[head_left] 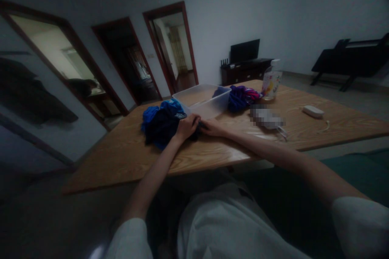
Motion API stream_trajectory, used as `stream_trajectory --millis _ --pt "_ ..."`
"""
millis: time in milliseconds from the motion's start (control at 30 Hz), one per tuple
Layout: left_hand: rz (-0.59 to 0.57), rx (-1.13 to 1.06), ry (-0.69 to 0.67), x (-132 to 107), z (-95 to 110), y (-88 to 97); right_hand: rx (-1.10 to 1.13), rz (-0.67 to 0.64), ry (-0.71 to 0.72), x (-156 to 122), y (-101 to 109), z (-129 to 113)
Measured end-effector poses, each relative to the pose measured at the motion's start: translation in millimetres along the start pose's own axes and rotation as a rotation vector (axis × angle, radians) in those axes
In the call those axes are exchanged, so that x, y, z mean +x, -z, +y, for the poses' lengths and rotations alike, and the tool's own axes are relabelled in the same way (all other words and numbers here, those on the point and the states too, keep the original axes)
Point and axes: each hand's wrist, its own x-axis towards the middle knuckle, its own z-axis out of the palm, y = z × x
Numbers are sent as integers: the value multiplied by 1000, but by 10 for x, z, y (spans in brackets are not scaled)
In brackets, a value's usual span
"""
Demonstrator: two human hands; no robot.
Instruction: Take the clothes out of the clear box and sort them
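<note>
Hands at the edge of a dark garment. Left hand [186, 126] rests curled on the blue and dark cloth heap [162, 123], fingers closed over a fold; right hand [212, 128] lies flat beside it, fingertips at the same fold, though whether they pinch it cannot be told in the dim light. The heap lies on the wooden table [212, 153], just in front of the clear plastic tub [204, 100]. Sound handling would probably keep one hand anchoring the cloth while the other draws a single layer free.

Single head view, looking forward and down across wooden table [319, 129], room beyond.
</note>
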Motion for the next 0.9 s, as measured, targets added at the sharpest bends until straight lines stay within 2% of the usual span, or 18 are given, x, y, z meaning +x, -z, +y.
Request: stream_trajectory --millis 367,667,800,900 --pt "15 23 -38 1 39 3 -33 -58 -53 13 4 -35" --pt "41 49 -44 9 9 -46 138 -50 -110 32 -22 -24" --pt "64 53 -32 18 -15 -45 140 25 -55 16 61 -113" --pt "93 41 -10 28 -40 -48 96 61 -66 14 117 -173"
